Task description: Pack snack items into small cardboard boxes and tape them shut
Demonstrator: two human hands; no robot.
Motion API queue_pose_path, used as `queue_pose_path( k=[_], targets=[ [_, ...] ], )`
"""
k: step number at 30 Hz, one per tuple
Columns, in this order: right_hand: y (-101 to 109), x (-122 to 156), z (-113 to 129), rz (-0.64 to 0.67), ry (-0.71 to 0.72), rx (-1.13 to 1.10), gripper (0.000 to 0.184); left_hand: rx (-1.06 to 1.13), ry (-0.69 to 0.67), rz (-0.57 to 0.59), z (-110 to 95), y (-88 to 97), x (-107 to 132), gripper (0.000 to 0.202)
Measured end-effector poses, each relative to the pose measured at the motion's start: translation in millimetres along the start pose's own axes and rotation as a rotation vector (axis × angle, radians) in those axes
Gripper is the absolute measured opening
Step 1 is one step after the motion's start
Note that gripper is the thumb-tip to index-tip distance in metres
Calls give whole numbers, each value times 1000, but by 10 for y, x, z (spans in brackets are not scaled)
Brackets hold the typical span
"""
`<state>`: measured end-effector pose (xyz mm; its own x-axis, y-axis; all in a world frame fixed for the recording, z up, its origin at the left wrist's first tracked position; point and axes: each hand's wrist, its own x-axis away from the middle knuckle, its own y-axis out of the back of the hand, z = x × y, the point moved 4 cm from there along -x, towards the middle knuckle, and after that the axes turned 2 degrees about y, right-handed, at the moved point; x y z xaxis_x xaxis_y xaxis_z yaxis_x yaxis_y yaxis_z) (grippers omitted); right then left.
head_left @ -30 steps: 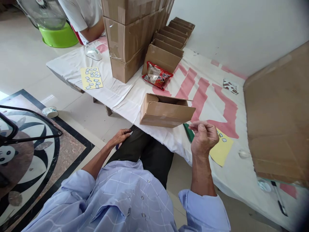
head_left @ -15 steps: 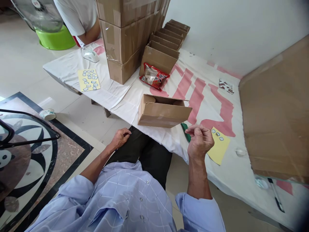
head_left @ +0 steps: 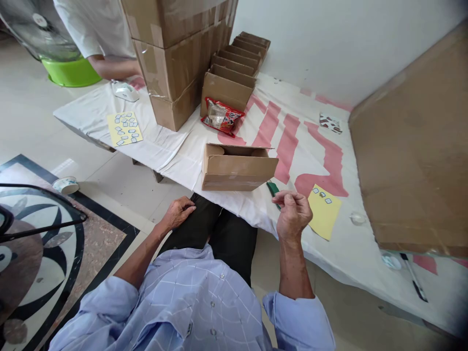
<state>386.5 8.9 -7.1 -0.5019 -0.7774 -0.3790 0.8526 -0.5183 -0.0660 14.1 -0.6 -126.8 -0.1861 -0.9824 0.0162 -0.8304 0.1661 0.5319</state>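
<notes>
My left hand [head_left: 180, 213] rests on my dark-trousered thigh, fingers loosely bent, thumb a little apart, holding nothing visible. My right hand [head_left: 293, 213] is raised over the table's near edge with thumb and fingertips pinched together; anything between them is too small to make out. Just beyond it lies a green object [head_left: 272, 188], partly hidden by the fingers. To its right is a yellow sheet [head_left: 326, 219] with a few small stickers along the top. An open cardboard box [head_left: 239, 174] stands upright in front of me, touched by neither hand.
Stacked cartons [head_left: 151, 68] rise at the back left, beside a row of open boxes [head_left: 228, 90] and a red snack packet [head_left: 222, 117]. Another yellow sheet [head_left: 124, 129] and a white device [head_left: 125, 91] lie left. A large carton [head_left: 409, 146] and a marker [head_left: 414, 278] are right.
My view has shifted slightly, so the table things sit further left. Both hands keep nearly the same pose. The other person's forearm has swung across toward the table behind the white device.
</notes>
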Motion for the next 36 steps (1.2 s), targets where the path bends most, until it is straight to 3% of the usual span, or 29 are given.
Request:
queue_pose_path(
  k=[3, 7, 10, 13, 18, 22, 26, 30, 36],
  targets=[
    [42, 39, 12, -19, -16, 18, 24, 9, 13, -38, 22, -2, -28, 25],
    [193, 93, 41, -36, -33, 53, 26, -50, -87, -88, -28, 9, 7, 28],
    [394, 155, 38, -67, -46, 63, 26, -182, -258, -158, -217, 6, 95, 27],
    [650, 260, 6, -120, -65, 54, 26, -205, -414, -121, -548, -127, 172, 23],
    [1079, 471, -99, -238, -132, 59, 28, -92, -614, 60, -1275, -680, 36, 22],
    [1371, 493, -148, -325, -105, 88, 29, -108, -695, 196, -1848, -1240, -394, 29],
    [1665, 345, -197, -421, -14, 167, 29, -194, -694, 319, -2345, -1734, -924, 25],
    [1931, 177, -342, -435, -6, 270, 28, -350, -689, 361, -2735, -2136, -1345, 23],
    [2173, 95, -577, -438, -36, 306, 29, -537, -744, 390, -3165, -2783, -1764, 25]
  ],
)
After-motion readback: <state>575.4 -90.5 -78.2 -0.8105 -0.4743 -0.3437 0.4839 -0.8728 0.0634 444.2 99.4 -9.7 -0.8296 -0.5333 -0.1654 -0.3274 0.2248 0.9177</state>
